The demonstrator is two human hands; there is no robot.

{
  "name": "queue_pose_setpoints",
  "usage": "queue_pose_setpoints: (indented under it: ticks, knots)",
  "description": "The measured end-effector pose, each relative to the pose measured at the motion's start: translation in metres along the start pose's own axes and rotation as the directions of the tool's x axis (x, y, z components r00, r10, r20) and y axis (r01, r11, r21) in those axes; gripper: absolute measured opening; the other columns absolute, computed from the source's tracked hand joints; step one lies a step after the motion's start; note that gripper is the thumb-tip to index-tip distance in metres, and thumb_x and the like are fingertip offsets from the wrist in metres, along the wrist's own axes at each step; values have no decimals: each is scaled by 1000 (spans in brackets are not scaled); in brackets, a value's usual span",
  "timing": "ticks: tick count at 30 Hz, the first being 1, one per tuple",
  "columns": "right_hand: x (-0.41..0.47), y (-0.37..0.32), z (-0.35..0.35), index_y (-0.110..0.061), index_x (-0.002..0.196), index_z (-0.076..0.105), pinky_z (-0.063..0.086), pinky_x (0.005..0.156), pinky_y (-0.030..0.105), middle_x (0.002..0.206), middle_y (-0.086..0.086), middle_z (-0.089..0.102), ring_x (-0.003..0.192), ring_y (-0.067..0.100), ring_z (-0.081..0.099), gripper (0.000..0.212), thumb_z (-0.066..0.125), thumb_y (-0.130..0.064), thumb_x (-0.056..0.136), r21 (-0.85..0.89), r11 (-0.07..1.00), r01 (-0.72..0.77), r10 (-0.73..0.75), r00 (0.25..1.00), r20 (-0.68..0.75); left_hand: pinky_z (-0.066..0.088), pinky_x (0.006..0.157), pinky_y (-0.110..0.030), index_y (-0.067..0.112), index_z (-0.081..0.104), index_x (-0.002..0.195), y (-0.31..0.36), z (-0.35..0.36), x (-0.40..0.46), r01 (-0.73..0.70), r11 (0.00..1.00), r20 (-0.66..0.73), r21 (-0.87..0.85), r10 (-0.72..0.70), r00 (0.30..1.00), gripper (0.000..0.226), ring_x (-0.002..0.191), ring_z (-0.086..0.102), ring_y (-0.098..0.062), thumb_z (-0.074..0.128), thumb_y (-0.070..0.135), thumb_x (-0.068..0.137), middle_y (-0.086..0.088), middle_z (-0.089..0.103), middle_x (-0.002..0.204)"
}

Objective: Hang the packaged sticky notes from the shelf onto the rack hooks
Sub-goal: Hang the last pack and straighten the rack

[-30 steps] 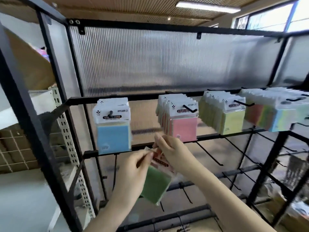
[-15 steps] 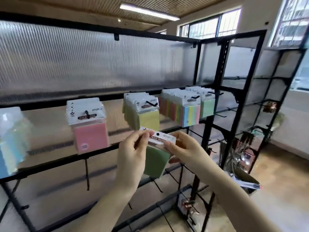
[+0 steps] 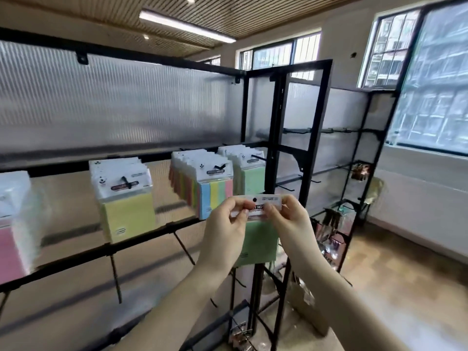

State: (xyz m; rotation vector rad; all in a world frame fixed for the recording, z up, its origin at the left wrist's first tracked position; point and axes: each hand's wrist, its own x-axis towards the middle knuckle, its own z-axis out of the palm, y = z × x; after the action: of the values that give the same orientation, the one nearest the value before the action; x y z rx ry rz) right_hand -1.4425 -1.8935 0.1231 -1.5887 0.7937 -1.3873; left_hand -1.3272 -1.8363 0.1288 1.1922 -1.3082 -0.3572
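we've carried the green pack (image 3: 255, 243) rightward to the green stack (image 3: 252, 177); left hand (image 3: 224, 230) and right hand (image 3: 291, 220) pinch its header, hole clear.

We count two hands, the left (image 3: 224, 233) and the right (image 3: 291, 220), and between them one green packet of sticky notes (image 3: 257, 243). On the rack's upper rail hang five bundles of packets: one pink (image 3: 11, 245), one yellow (image 3: 126, 214), one multicoloured (image 3: 214, 196), one green (image 3: 252, 181), and a blurred one (image 3: 15, 188) above the pink. We see one ceiling light (image 3: 186, 26).
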Motion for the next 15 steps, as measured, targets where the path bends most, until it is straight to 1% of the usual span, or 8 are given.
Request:
queue_pose_setpoints:
  ticks: [3, 5, 7, 8, 9, 11, 13, 15]
  knots:
    - [35, 8, -12, -10, 86, 55, 50, 75, 32, 82, 8, 66, 75, 14, 62, 8, 61, -11, 91, -18, 999, 40, -41, 996, -77, 38, 80, 0, 14, 66, 101, -5, 26, 34, -36, 999, 1, 17, 36, 999, 19, 92, 59, 4, 54, 1, 93, 11, 65, 96]
    - [60, 12, -19, -8, 86, 57, 49, 71, 31, 80, 6, 67, 72, 12, 61, 12, 65, -16, 89, -59, 995, 77, -82, 993, -83, 35, 79, 4, 17, 65, 103, -8, 41, 55, -52, 998, -12, 25, 52, 999, 21, 94, 55, 14, 53, 3, 93, 18, 63, 97]
    - [86, 17, -23, -9, 83, 58, 47, 66, 27, 75, -1, 66, 68, 8, 60, 15, 67, -20, 88, -90, 991, 98, -106, 991, -79, 32, 78, 6, 22, 64, 104, -14, 52, 76, -59, 998, -35, 30, 60, 998, 23, 93, 49, 24, 52, 5, 94, 23, 60, 97]
    - [99, 19, -25, -11, 83, 58, 46, 65, 25, 72, -5, 66, 66, 7, 59, 14, 67, -20, 88, -84, 991, 101, -108, 991, -78, 31, 78, 7, 24, 63, 104, -17, 57, 86, -62, 997, -53, 35, 64, 997, 24, 92, 48, 26, 52, 5, 95, 25, 58, 97]
    - [112, 22, -25, -12, 83, 58, 45, 64, 22, 71, -6, 66, 66, 6, 59, 13, 67, -20, 88, -73, 992, 103, -108, 992, -72, 30, 77, 8, 25, 63, 105, -20, 61, 97, -60, 997, -71, 43, 63, 996, 24, 92, 48, 25, 52, 7, 95, 26, 58, 98]
    - [135, 28, -25, -15, 79, 57, 45, 61, 17, 69, -8, 64, 64, 5, 58, 14, 66, -21, 89, -67, 991, 116, -119, 991, -56, 31, 79, 6, 28, 62, 106, -27, 69, 118, -49, 997, -96, 63, 54, 994, 24, 95, 51, 14, 52, 10, 95, 25, 58, 100]
    - [154, 36, -26, -15, 76, 56, 45, 61, 20, 66, -8, 63, 63, 6, 57, 17, 66, -20, 89, -71, 990, 126, -130, 990, -50, 32, 80, 5, 30, 61, 105, -35, 76, 134, -44, 995, -118, 86, 54, 992, 23, 97, 52, 10, 52, 11, 95, 26, 58, 100]
    - [167, 44, -26, -14, 77, 58, 47, 63, 24, 67, -7, 65, 65, 8, 59, 14, 66, -19, 88, -50, 992, 119, -121, 992, -45, 32, 82, 6, 30, 60, 104, -43, 82, 144, -50, 995, -130, 83, 60, 990, 24, 97, 52, 10, 52, 9, 96, 27, 57, 99]
